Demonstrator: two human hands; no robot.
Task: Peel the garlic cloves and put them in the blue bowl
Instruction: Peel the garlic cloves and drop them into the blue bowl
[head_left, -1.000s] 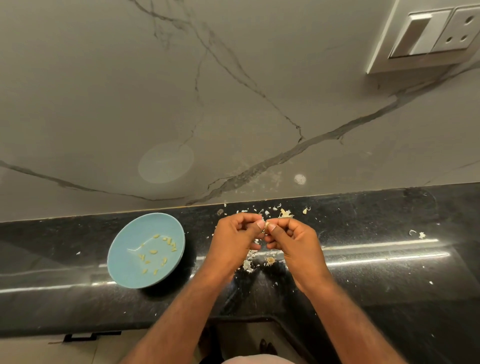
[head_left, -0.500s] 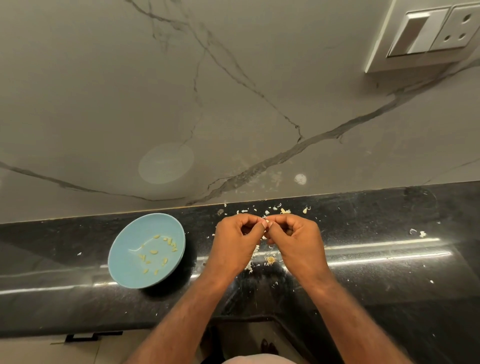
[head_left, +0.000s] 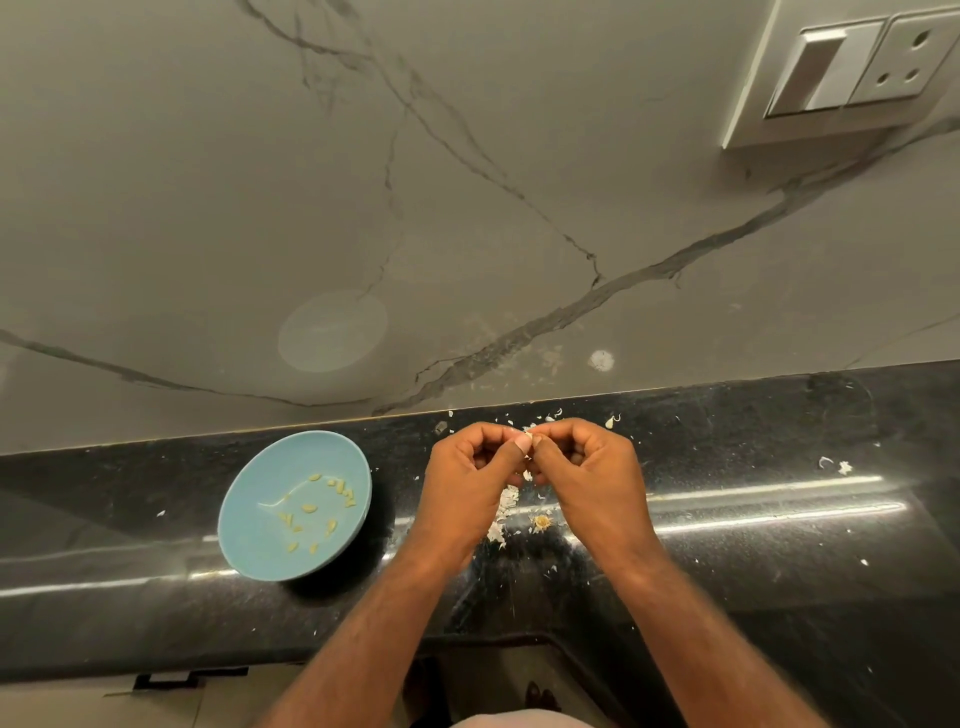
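Left hand (head_left: 470, 480) and right hand (head_left: 589, 475) pinch one garlic clove (head_left: 529, 435) between thumbs and fingertips, right of blue bowl (head_left: 249, 512). Clove looks tiny, light, firm, likely slippery; papery skin best caught at its tip.

Bowl (head_left: 270, 551) on surface (head_left: 753, 545), left of both hands. Peeled cloves (head_left: 311, 508) in bowl. Left hand (head_left: 467, 483) and right hand (head_left: 587, 478) meet above surface, clove (head_left: 528, 432) between fingertips. Peel scraps (head_left: 506, 506) on surface under and behind hands. Wall (head_left: 363, 208) behind surface, switch plate (head_left: 841, 73) on it, upper right.
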